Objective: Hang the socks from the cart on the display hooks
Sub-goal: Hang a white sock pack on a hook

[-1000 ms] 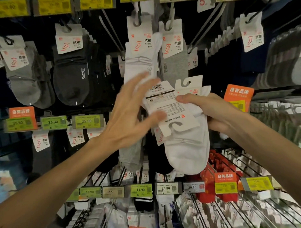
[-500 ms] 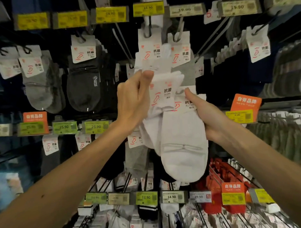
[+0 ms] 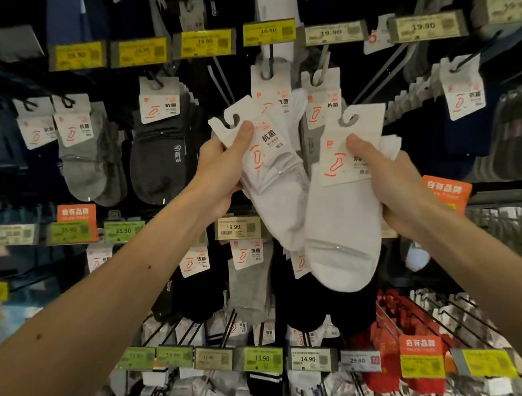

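I am facing a sock display wall. My left hand grips a pack of white socks by its card header, thumb on the card, the pack tilted to the left. My right hand holds a second pack of white socks upright, thumb pressed on its label. Both packs are raised in front of the display, just below a hook that carries white socks. The two packs touch at their lower halves. The cart is out of view.
Hooks with grey socks, dark socks and more white packs hang around. Price tag rails run above and below. Red packs and bare wire hooks sit at lower right. An orange sign is behind my right wrist.
The single bundle has been split: my left hand took one white pack and moved it left and up, while my right hand turned its pack label-forward and lifted it.
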